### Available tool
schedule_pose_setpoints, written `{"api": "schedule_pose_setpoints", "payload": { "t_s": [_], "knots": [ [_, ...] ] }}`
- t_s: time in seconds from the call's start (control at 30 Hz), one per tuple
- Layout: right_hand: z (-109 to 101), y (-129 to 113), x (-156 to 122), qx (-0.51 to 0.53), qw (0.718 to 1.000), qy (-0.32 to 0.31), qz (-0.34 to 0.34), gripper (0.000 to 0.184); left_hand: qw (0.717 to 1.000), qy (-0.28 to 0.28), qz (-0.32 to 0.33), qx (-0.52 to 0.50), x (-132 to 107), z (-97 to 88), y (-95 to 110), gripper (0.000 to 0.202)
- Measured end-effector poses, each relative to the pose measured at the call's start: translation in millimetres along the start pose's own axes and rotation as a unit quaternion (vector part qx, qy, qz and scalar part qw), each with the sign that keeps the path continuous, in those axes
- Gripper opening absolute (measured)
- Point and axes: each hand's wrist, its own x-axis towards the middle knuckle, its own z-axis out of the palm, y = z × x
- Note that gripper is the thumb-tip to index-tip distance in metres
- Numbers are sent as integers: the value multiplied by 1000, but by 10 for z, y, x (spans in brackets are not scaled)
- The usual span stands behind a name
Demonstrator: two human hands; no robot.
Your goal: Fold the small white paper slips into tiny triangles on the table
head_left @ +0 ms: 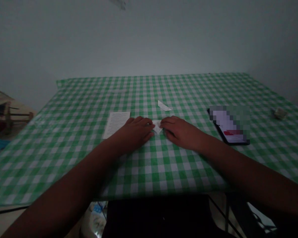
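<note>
A small folded piece of white paper lies on the green and white checked tablecloth in the middle of the table. My left hand rests palm down just left of it, fingertips pressed on its left edge. From the other side my right hand also lies palm down, fingertips on the paper's right edge. Both hands press the paper flat between them, and most of it is covered by the fingers.
A printed white sheet lies left of my left hand. A small paper scrap sits farther back. A phone with a lit screen lies to the right, and a small pale object near the right edge. A wall stands behind the table.
</note>
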Motion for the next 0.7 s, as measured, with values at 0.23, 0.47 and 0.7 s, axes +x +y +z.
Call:
{"api": "schedule_pose_setpoints", "payload": {
  "t_s": [0.23,0.47,0.7],
  "knots": [
    [-15,13,2,-12,1000,12,16,27,998,-51,-22,8,-79,-7,152,57],
    [-13,40,-8,-18,1000,11,11,33,998,-43,-33,18,-74,-21,187,54],
    [-35,32,-10,-24,1000,3,5,32,999,-11,-46,27,-57,93,228,58]
  ]
}}
